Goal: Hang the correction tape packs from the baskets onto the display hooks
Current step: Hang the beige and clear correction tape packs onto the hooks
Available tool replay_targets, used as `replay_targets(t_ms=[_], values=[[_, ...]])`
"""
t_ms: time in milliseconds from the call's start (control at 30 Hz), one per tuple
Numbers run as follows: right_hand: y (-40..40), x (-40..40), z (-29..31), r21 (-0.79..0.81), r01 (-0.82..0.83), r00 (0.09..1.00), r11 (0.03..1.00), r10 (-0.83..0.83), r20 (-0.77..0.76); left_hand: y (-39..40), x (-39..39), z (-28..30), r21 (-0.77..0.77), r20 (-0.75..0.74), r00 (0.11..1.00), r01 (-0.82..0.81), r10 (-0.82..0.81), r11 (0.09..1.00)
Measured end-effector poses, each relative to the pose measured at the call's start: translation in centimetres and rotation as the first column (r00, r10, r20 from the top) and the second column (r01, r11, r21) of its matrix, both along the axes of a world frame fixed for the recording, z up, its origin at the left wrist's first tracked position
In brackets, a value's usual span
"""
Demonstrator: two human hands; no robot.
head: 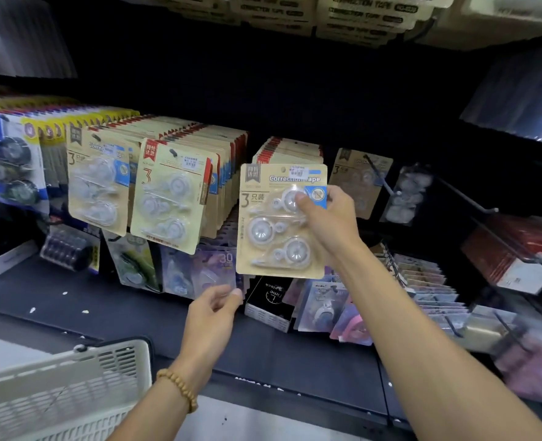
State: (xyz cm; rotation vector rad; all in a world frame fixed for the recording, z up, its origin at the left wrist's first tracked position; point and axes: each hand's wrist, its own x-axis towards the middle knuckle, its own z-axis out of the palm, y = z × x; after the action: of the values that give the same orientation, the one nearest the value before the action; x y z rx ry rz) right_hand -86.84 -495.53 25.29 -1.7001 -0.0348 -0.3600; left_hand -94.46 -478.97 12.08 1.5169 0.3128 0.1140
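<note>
A beige correction tape pack (pixel 274 227) with three clear dispensers is held upright in front of a row of the same packs (pixel 290 151) on a display hook. My right hand (pixel 328 218) grips its right edge, thumb on the top dispenser. My left hand (pixel 214 308) is just below the pack's lower left corner, fingers loosely curled, holding nothing. Two full rows of matching packs (pixel 167 192) hang to the left. A nearly bare hook (pixel 382 179) with one pack behind it sticks out to the right. A white basket (pixel 62 386) sits at the lower left.
Blue and yellow packs (pixel 11 160) hang at the far left. Purple and pink carded items (pixel 422 281) fill the lower hooks. A black box (pixel 271 302) stands on the dark shelf (pixel 120 307). Wire racks with red boxes (pixel 518 249) jut out on the right.
</note>
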Motion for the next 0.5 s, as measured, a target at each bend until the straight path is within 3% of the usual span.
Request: replay_targets(t_ms=[233,500], values=[[0.1,2.3,-2.3,0.023,0.125,0.992,0.992,-0.125,-0.001,0.4,0.4,-0.6,0.025,-0.041,0.999,-0.016,0.017,1.000],[1.3,7.3,-4.2,-0.103,0.274,0.960,0.956,-0.278,-0.022,0.3,1.4,-1.4,0.023,-0.070,0.998,0.000,0.002,1.000]])
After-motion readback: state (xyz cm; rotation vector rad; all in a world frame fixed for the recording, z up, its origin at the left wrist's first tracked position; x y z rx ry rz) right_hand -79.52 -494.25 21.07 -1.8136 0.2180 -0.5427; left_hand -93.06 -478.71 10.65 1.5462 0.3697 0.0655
